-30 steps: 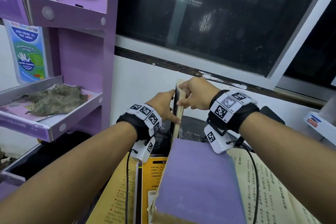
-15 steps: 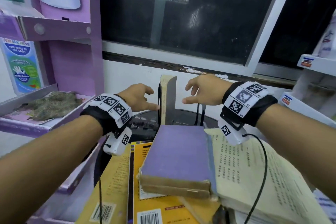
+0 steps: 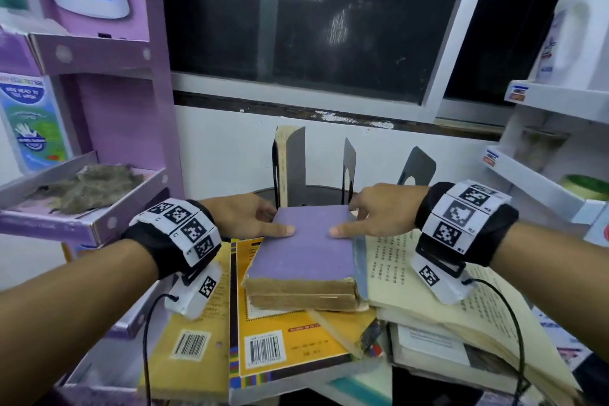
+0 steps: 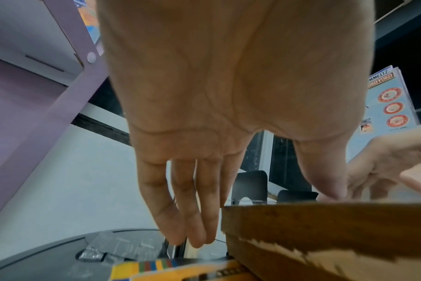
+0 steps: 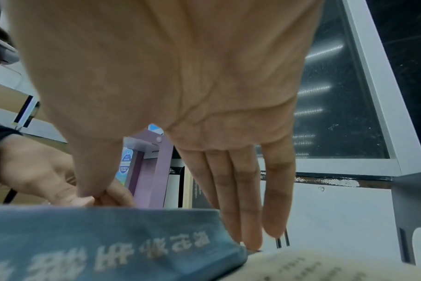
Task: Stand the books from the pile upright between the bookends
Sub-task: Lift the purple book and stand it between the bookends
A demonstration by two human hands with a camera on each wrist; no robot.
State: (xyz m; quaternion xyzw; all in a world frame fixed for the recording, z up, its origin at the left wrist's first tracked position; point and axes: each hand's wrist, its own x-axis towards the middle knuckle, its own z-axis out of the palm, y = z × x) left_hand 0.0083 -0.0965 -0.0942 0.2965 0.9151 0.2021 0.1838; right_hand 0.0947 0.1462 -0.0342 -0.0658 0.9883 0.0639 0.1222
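A thick purple-covered book lies on top of the pile, its brown page edge toward my left hand and its blue-grey spine toward my right. My left hand rests its thumb on the cover, with straight fingers hanging down beside the left edge. My right hand mirrors it: thumb on the cover, straight fingers down along the spine. Behind them one book stands upright against the left black bookend. Two more black bookends stand to its right.
Under the purple book lie yellow paperbacks and an open book. A purple cardboard shelf stands close on the left and a white shelf with a bottle on the right. A wall and dark window are behind.
Both hands let go of the upright book, drew back toward me and came down on the purple book. The upright book stays standing by itself.
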